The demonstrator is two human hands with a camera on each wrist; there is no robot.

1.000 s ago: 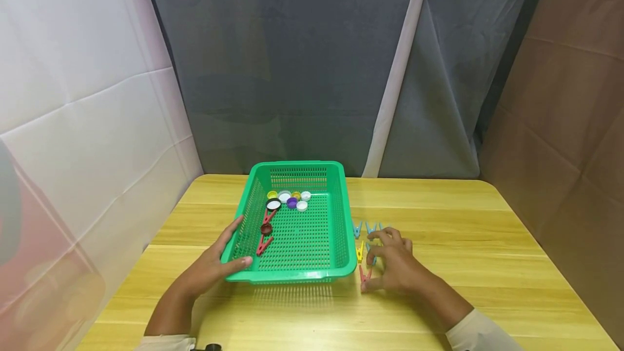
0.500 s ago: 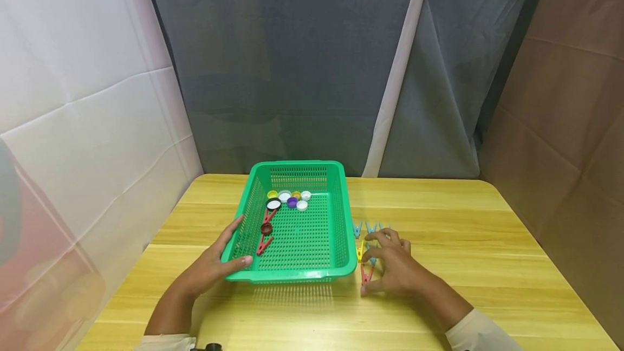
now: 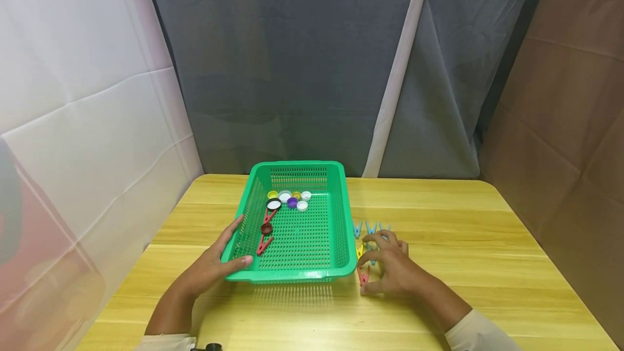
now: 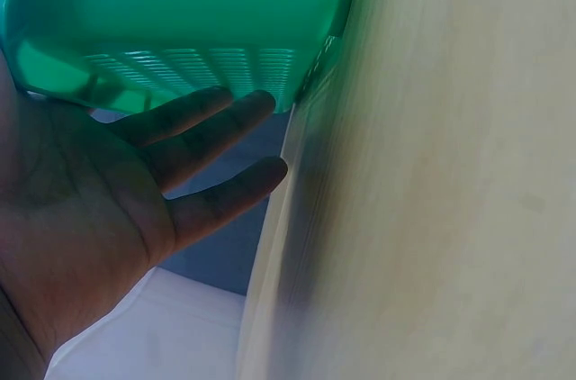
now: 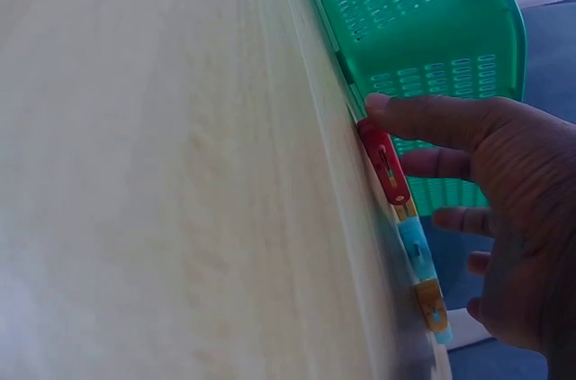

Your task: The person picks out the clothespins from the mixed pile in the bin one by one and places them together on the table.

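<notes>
The green plastic basket [image 3: 297,275] stands on the table. My left hand [image 3: 207,270] grips its front left corner, thumb over the rim and fingers along the outer side. Close to the basket's right side, my right hand [image 3: 397,270] pinches a red clothespin [image 3: 363,277] between thumb and index finger at table level; the other fingers are bent and hold nothing. Just beyond are a yellow clothespin [image 3: 360,252] and several blue clothespins [image 3: 371,228], some partly hidden by the hand. In the right wrist view, the thumb touches one end of the red clothespin [image 5: 385,164].
Inside the basket lie two red clothespins [image 3: 265,246], a brown bottle cap [image 3: 266,229], a purple cap [image 3: 292,203] and several other caps. The wooden table [image 3: 458,242] ends at a grey curtain [image 3: 292,69]. Cloth walls flank both sides.
The red clothespin has turned under my right fingers and shifted slightly left, toward the basket. My right hand has moved a little with it. Left hand and basket stay still.
</notes>
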